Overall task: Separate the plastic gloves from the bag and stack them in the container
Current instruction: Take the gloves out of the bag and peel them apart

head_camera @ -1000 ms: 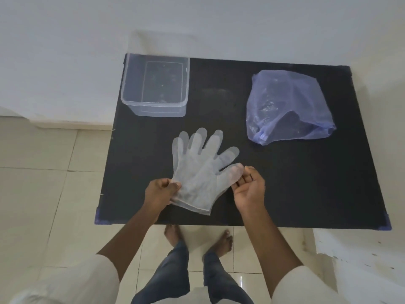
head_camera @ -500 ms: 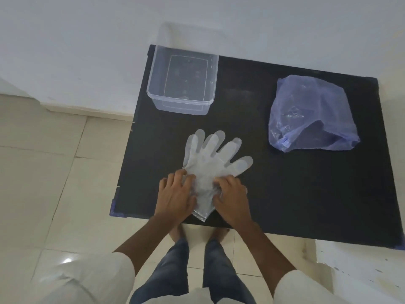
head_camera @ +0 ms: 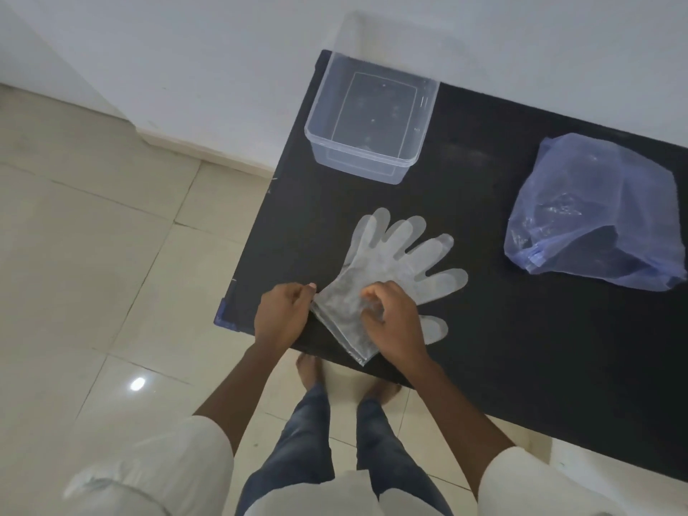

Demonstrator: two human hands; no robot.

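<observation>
A stack of clear plastic gloves lies flat on the black table, fingers pointing away from me. My left hand pinches the cuff edge at its left corner. My right hand rests on the palm area with its fingertips pinching the top layer. The clear plastic container stands empty at the table's far left corner. The blue plastic bag lies crumpled at the far right.
The table's near left corner is just left of my left hand, with tiled floor beyond. A white wall runs behind the table. My bare feet stand below the table's front edge.
Both hands moved from the glove stack's outer edges onto its cuff, then the left slid to the cuff corner. The view shifted left, so the table sits further right in the frame.
</observation>
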